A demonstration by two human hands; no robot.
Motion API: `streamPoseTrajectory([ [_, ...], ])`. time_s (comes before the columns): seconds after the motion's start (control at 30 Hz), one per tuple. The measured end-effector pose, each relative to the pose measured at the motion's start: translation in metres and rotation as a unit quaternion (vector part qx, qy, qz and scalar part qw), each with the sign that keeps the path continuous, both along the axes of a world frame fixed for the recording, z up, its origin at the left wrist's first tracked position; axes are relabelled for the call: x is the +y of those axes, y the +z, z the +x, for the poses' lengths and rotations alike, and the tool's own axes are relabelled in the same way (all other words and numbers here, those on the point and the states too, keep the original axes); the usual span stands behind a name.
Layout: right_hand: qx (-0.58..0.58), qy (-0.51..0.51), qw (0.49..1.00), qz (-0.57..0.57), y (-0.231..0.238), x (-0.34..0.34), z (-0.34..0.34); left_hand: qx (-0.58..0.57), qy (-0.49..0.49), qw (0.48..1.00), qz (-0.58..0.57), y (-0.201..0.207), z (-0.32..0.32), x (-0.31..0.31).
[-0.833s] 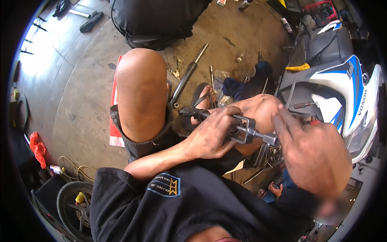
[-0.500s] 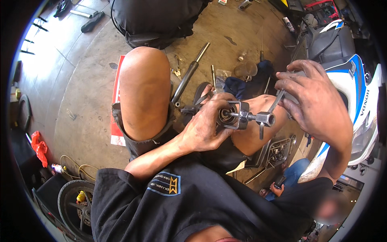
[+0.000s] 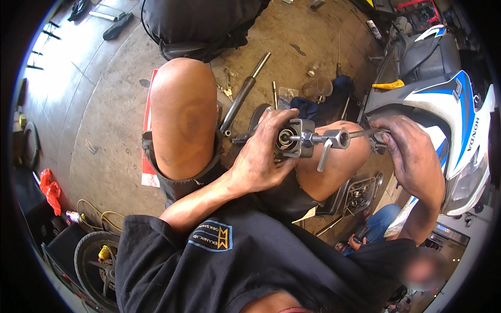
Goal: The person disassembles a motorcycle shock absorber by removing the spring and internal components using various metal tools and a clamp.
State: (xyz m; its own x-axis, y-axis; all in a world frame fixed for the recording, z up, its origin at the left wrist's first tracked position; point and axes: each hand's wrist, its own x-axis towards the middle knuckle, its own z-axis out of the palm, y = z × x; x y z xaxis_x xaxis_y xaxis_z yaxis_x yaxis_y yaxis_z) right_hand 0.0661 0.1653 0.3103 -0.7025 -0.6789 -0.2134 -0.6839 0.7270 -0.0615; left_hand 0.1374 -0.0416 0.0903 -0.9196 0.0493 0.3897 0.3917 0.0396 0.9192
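My left hand (image 3: 261, 154) is closed around a dark cylindrical part and the boxy metal frame (image 3: 307, 125) of a screw press. Coiled rings, perhaps a spring, show inside the frame. A threaded screw runs out to the right through a nut and ends in a round socket-like head (image 3: 343, 139), with a short metal pin (image 3: 324, 156) hanging beside it. My right hand (image 3: 409, 151) pinches the far end of a slim metal rod (image 3: 361, 134), whose other end meets that head. Its fingertips are partly hidden. The press is above my bent knee.
A shock-absorber-like tube (image 3: 245, 94) lies on the floor ahead, near a clear cup (image 3: 316, 88) and a dark blue cloth (image 3: 304, 108). A white-blue motorcycle (image 3: 443, 104) stands at the right, above a metal tray of parts (image 3: 360, 195). Another person's hand (image 3: 356, 242) shows at lower right.
My right hand has moved down, turning the rod from steeply slanted to nearly level. The pin under the head has swung left. My left hand and the press have shifted slightly left.
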Motion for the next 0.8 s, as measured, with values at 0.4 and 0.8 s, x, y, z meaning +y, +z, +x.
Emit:
streamPoseTrajectory([
  [0.4, 0.060, -0.052, 0.997, -0.014, -0.014, 0.011, 0.012, -0.019, 0.051, 0.998, -0.034, 0.008, 0.004, -0.003],
  [0.8, -0.129, 0.040, 0.984, -0.115, -0.004, 0.036, 0.039, -0.009, 0.095, 0.992, -0.088, 0.016, 0.007, -0.006],
])
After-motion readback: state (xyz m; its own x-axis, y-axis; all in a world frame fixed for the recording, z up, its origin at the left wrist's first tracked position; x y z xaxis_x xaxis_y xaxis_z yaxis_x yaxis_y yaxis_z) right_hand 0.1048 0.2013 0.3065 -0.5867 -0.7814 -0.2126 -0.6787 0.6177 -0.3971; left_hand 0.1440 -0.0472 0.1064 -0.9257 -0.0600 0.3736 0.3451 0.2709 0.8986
